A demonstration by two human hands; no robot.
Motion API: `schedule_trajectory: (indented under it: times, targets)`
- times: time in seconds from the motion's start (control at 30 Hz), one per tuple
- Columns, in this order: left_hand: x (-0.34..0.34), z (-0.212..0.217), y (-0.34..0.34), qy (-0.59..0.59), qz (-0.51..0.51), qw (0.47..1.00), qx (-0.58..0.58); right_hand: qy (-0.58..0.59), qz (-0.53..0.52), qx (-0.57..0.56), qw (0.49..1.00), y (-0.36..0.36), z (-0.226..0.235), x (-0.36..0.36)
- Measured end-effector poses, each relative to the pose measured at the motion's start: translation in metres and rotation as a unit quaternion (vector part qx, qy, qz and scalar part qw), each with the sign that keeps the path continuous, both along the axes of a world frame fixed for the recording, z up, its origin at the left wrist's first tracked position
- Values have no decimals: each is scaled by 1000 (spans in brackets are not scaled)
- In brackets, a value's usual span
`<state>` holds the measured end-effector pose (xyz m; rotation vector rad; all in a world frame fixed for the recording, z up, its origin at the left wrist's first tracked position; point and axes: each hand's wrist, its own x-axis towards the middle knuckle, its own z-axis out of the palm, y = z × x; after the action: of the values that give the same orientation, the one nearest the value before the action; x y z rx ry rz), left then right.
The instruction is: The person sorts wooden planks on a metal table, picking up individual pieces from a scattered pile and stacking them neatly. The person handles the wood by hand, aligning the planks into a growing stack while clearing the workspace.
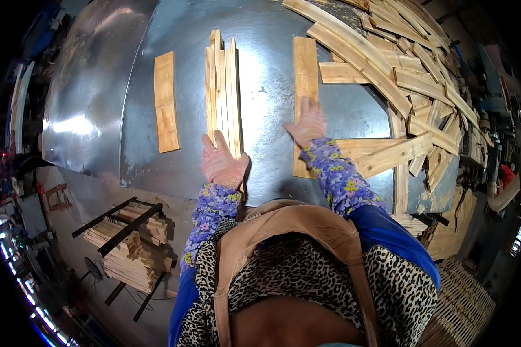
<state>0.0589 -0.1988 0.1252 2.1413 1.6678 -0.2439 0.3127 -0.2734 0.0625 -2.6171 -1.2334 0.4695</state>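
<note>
Wooden strips (223, 98) lie left of upper centre, running lengthwise up-frame from the nearer left hand (226, 165), which spans their lower end, grip unclear; the right hand (308, 124) rests wide on a board (305, 63).

Left hand (224, 164) covers the near ends of the bundled strips (221, 95); their grip cannot be verified. Right hand (308, 124) conceals the middle of the upright board (305, 66); palm contact is not visible. The right sleeve (338, 170) hides the left end of a crosswise board (370, 149). Lower pieces in the heap (422, 84) are obscured by upper ones. Upper edge crops the bench (185, 29). Black bars (130, 229) partly mask the floor stack (124, 263). Lights (37, 312) at lower left: blurred.
</note>
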Motion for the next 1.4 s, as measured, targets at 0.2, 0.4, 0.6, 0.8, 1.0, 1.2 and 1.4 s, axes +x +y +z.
schedule_trajectory:
  times: [0.2, 0.4, 0.6, 0.8, 1.0, 1.2, 1.4]
  targets:
    - [-5, -5, 4, -6, -17, 1000, 21, 132, -123, 82, 980, 23, 20, -10]
    - [-6, -38, 27, -37, -33, 994, 96, 412, 157, 74, 895, 34, 11, -91]
    - [14, -16, 14, 23, -28, 998, 56, -78, 28, -44, 996, 12, 18, 158]
    - [9, -31, 15, -12, -67, 990, 126, -142, -41, -127, 981, -79, -2, 349]
    - [12, -24, 18, -34, -56, 994, 87, 289, -10, 204, 935, -43, -18, 224]
    - [8, -30, 17, 17, -67, 989, 133, 406, 295, 46, 864, 16, -9, -14]
    - [9, -27, 19, -28, -22, 996, 86, -97, 122, 51, 987, 157, -20, 184]
